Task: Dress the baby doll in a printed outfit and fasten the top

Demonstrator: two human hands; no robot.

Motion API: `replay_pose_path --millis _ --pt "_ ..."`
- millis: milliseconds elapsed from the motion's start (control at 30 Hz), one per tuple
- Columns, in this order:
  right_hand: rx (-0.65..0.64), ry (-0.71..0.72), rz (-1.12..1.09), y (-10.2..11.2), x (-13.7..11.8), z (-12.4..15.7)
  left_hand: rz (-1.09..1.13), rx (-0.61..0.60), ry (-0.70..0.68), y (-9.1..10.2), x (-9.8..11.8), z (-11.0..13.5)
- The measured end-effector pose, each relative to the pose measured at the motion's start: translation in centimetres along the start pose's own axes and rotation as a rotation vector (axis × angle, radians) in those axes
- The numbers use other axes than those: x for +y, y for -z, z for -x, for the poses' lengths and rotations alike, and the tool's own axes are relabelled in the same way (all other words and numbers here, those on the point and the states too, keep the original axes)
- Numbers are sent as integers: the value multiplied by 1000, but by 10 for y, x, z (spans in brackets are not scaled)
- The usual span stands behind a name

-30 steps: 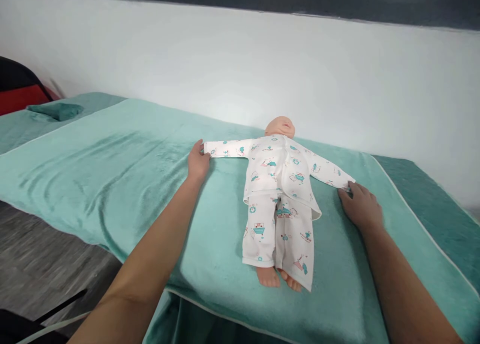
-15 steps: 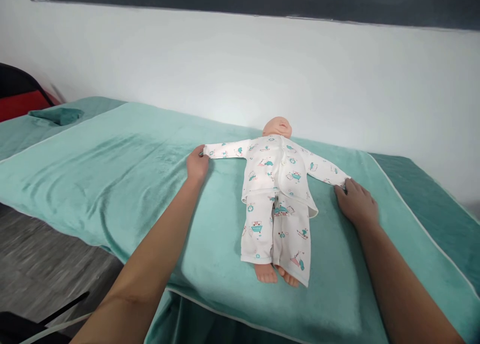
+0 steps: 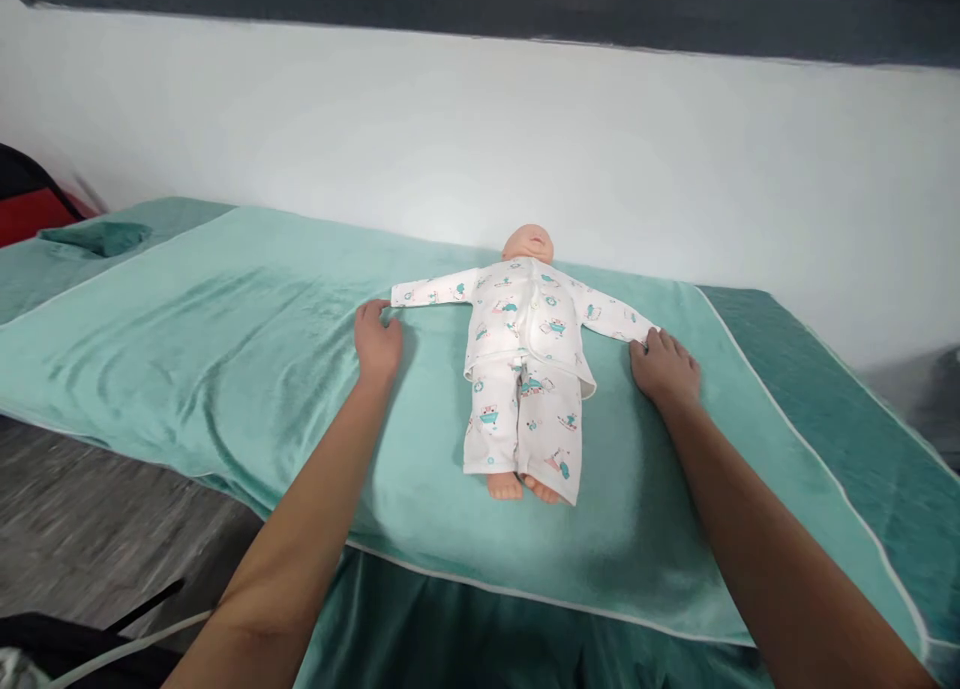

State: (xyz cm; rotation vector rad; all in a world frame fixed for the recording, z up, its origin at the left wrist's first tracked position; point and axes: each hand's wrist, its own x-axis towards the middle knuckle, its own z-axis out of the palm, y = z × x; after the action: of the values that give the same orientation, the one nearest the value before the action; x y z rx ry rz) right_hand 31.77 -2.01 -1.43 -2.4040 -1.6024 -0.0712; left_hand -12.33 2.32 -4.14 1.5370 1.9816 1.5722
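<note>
A baby doll point(image 3: 528, 243) lies on its back on a light green blanket point(image 3: 300, 369), its head toward the wall. It wears a white printed pajama top point(image 3: 517, 314) and matching pajama pants point(image 3: 491, 419), with bare feet showing below the hems. Both sleeves stretch out sideways. My left hand point(image 3: 378, 339) is beside the cuff of the sleeve on the left, thumb and fingers apart, the fingertips near the cuff's edge. My right hand point(image 3: 667, 367) has its thumb and fingers closed at the cuff of the other sleeve point(image 3: 615, 317).
A white wall point(image 3: 337, 119) stands behind the bed, with a dark panel point(image 3: 480, 9) above. Darker green cloth point(image 3: 825, 369) covers the bed's right end. At the far left are a folded green cloth point(image 3: 101, 237) and a red and black object point(image 3: 34, 204). A pale cable point(image 3: 127, 651) runs at the lower left.
My left thumb and fingers have parted from the left cuff. My right hand stays at the other cuff. The view has shifted, so the doll appears higher and further left.
</note>
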Motion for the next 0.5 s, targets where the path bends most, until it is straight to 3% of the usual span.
replay_pose_path --millis 133,267,333,400,500 --pt "32 -17 -28 -1 -1 6 126 -93 15 21 23 55" --pt "15 23 -91 5 -2 41 289 -320 36 53 46 139" --pt "38 110 -185 9 -2 79 345 -424 23 68 53 180" --pt "90 203 -359 13 -5 131 387 -455 -28 79 57 211" --pt "84 220 -669 14 -13 216 390 -472 -98 84 60 236"
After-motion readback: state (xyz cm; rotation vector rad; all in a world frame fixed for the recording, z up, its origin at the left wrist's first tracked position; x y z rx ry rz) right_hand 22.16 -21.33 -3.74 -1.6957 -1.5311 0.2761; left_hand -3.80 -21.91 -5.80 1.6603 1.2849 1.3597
